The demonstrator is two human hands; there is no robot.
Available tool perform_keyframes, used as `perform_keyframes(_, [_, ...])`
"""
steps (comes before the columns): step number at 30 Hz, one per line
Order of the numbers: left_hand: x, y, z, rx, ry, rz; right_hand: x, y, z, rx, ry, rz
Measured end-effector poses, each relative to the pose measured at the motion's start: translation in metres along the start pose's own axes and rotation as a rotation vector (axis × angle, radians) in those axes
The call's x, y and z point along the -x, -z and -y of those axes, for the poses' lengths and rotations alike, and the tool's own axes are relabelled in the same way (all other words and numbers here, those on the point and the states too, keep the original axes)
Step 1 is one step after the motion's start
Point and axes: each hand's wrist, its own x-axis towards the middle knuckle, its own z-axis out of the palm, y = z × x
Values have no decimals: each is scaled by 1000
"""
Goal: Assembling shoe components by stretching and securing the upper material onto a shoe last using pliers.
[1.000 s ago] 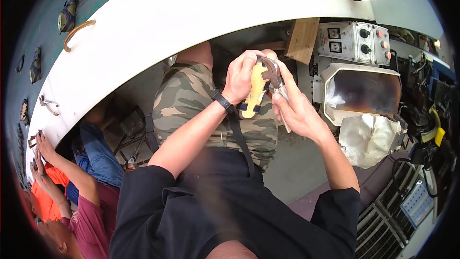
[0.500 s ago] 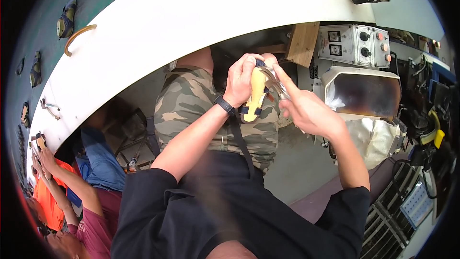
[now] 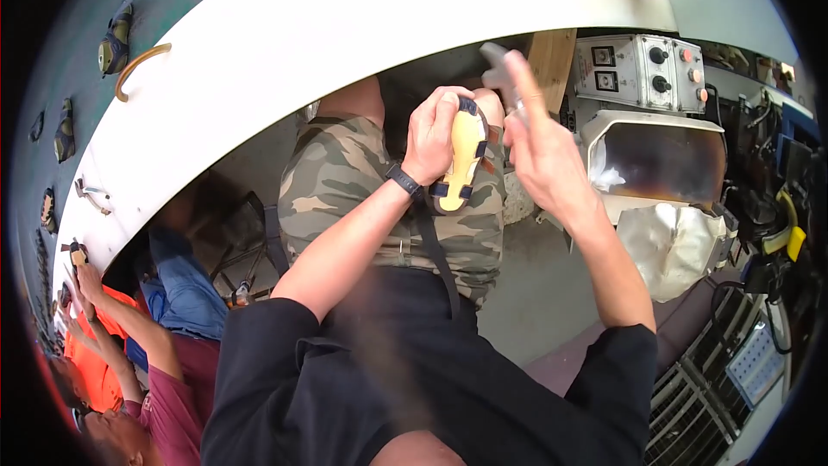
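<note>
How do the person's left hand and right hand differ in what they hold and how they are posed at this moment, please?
The left hand is closed around a small yellow-soled sandal with dark straps; the right hand grips a blurred grey tool, its kind unclear. The left hand's fingers curl tightly, while the right hand's index finger points upward. The left wrist wears a dark watch; the right wrist is bare. Both are raised close together above the camouflage shorts.
</note>
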Motion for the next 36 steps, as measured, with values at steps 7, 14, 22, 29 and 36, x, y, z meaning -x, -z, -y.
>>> perform_keyframes(7, [3, -2, 5, -58, -12, -46, -4, -14, -15, 111, 28, 172])
perform_keyframes(14, [11, -4, 1, 6, -25, -78, 0, -31, -5, 381, 34, 249])
perform_keyframes(22, [8, 3, 14, -24, -70, -57, 2, -24, 0, 256, -24, 246])
perform_keyframes(29, [28, 27, 10, -108, 49, 165, -48, 4, -27, 279, 253, -390])
perform_keyframes(36, [29, 16, -40, 131, 32, 184, -161, 3, -79, 553, 145, -556])
